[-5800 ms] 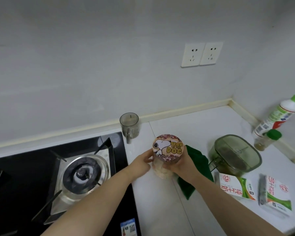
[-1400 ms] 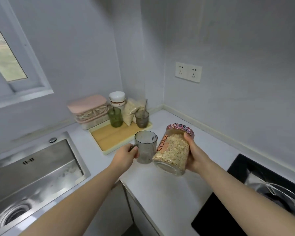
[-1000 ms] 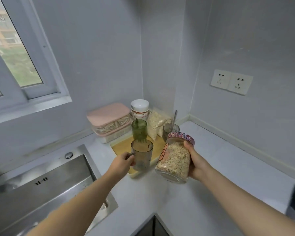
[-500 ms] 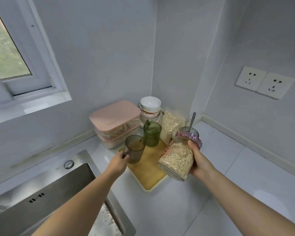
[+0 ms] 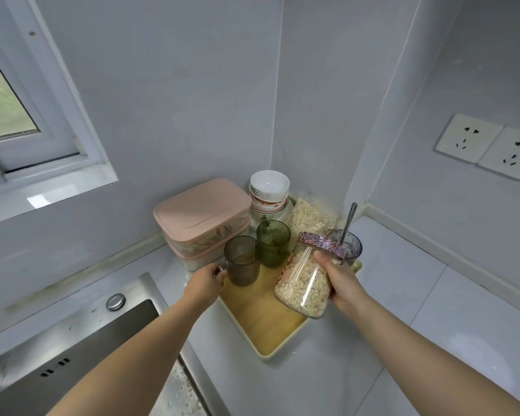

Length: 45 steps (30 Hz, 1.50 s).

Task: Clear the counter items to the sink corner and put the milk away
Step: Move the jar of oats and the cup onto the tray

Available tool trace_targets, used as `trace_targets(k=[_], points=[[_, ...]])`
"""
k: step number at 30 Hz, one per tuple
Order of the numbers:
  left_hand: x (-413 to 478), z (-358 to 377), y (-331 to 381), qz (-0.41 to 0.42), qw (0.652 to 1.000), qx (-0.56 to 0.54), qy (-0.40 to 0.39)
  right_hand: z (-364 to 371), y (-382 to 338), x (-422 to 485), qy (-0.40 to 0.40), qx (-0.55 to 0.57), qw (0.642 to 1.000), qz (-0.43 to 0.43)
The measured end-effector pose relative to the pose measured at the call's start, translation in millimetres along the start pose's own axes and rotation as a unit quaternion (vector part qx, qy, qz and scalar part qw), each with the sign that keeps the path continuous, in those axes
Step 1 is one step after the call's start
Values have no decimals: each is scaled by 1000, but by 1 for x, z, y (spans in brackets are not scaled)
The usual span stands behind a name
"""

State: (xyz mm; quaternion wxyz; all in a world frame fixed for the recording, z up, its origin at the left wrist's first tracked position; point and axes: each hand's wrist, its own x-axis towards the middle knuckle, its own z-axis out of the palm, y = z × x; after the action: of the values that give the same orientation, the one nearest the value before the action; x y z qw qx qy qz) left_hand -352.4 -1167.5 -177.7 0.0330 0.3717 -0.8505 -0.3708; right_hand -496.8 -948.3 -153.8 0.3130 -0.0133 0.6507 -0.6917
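Observation:
My left hand (image 5: 205, 284) grips the handle of a smoky grey mug (image 5: 242, 260), which stands upright at the back left of the wooden tray (image 5: 261, 321) in the sink corner. Whether the mug rests on the tray or hovers just above it I cannot tell. My right hand (image 5: 341, 280) holds a clear oat jar (image 5: 304, 283) with a patterned lid, tilted left, above the tray's right side. No milk carton is in view.
On or behind the tray stand a green glass (image 5: 273, 242), a grey glass with a spoon (image 5: 349, 246), a bag of oats (image 5: 311, 220), stacked white bowls (image 5: 269, 190) and pink lidded boxes (image 5: 201, 216). The steel sink (image 5: 72, 349) lies at lower left. White counter (image 5: 433, 310) extends to the right.
Both hands have moved forward into the corner. The grey mug now stands low at the tray's back left beside the green glass, and the oat jar hangs above the tray's right side.

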Motion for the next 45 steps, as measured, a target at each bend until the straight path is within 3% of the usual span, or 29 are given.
trace_targets(k=[5, 8, 10, 12, 14, 16, 18, 22, 30, 36, 40, 45], points=[[-9, 6, 1, 88, 989, 53, 104, 6, 5, 11, 32, -55, 998, -28], [-22, 11, -2, 248, 940, 103, 210, 10, 5, 9, 43, -147, 986, -71], [-31, 19, -2, 319, 915, 114, 219, 12, 5, 8, 61, -181, 977, -100], [-38, 28, 9, 277, 950, 81, 117, 14, 8, 9, 73, -199, 968, -132], [-35, 42, 19, 157, 986, 53, -30, 18, 14, 11, 83, -205, 961, -163], [-27, 58, 29, 55, 989, -25, -132, 19, 22, 14, 92, -211, 957, -177], [-20, 68, 39, -33, 969, -173, -171, 20, 28, 16, 87, -215, 955, -183], [-16, 76, 61, -103, 922, -319, -194, 14, 29, 18, 61, -223, 953, -195], [-11, 84, 76, -106, 936, -288, -172, -14, 34, 19, -1, -247, 951, -187], [-5, 79, 90, -138, 918, -319, -191, -27, 16, 25, -66, -298, 939, -155], [-7, 71, 94, -160, 910, -317, -215, -42, 2, 21, -133, -326, 932, -83], [-3, 56, 107, -181, 884, -347, -254, -48, -22, 12, -132, -273, 953, -29]])
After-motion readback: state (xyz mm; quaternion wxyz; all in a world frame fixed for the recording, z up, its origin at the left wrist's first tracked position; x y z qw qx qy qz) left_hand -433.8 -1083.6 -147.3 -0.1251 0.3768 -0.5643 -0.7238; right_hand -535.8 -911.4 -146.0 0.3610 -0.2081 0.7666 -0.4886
